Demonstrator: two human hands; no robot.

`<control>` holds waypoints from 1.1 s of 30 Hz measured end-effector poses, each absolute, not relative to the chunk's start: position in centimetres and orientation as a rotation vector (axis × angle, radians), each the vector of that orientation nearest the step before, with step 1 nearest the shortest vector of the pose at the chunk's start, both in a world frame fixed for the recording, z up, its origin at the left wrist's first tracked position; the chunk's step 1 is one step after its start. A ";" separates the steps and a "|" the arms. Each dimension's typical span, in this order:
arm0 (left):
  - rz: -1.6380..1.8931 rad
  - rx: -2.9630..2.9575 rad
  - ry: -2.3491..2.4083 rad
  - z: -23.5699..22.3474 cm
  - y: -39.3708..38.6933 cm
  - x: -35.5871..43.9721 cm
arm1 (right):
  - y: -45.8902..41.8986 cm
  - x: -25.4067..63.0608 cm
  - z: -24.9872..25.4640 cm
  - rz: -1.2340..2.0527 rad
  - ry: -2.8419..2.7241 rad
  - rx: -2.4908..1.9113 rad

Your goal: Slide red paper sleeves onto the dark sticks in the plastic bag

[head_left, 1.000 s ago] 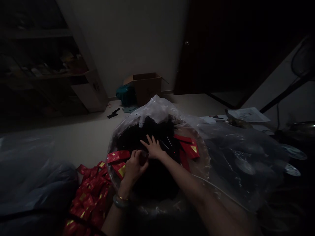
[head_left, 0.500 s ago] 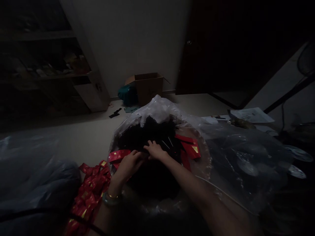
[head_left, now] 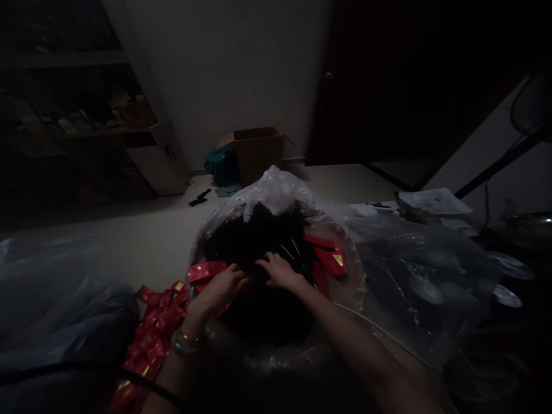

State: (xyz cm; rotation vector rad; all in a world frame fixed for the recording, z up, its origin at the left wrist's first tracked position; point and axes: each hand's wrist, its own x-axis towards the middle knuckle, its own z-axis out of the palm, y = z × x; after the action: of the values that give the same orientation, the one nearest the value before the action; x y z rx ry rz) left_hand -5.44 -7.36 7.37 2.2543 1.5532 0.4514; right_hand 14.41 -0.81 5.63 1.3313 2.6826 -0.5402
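My left hand point(head_left: 226, 283) reaches over a black mass point(head_left: 241, 236) in a round container point(head_left: 354, 282) lined with clear plastic. Its fingers point right and look slightly apart; nothing is plainly visible in them. Opposite it, my right hand point(head_left: 281, 271) is open above the same black material, fingers spread. The darkness hides what the fingertips touch. Beside my left hand lies a red packet point(head_left: 207, 270) at the container's rim. More red packets point(head_left: 332, 256) with gold marks rest on the right inside edge. Two thin shiny strips point(head_left: 291, 248) lie on the black material.
A heap of red packets point(head_left: 150, 339) is at the lower left, beside a dark plastic-covered bundle point(head_left: 86, 328). Clear plastic sheeting point(head_left: 414, 270) spreads to the right, near papers point(head_left: 433, 201). Behind are a cardboard box point(head_left: 261, 152), a shelf unit point(head_left: 73, 135) and a dark door point(head_left: 366, 103).
My hands have drawn slightly apart. The left hand has shifted left and the right hand a little right and down. The whole view has slid slightly left.
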 end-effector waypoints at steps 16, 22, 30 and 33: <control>0.305 2.131 1.909 11.3 -6.4 -2.2 | 1.5 13.8 4.8 -0.518 2.578 1.736; 0.370 1.983 1.901 10.5 -6.3 -2.6 | -1.0 13.5 4.3 -0.476 2.666 1.463; 0.451 1.880 1.753 10.8 -6.4 -4.3 | 2.3 14.5 4.6 -1.381 2.877 1.531; 0.489 1.897 1.686 10.5 -6.4 -4.7 | 2.5 15.0 4.4 -1.296 2.740 1.766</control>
State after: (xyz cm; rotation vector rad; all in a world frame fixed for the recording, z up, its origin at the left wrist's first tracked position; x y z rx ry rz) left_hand -4.68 -6.40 10.49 1.8969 1.6861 0.4892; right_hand 15.01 2.50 4.35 1.7658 2.7404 -1.2959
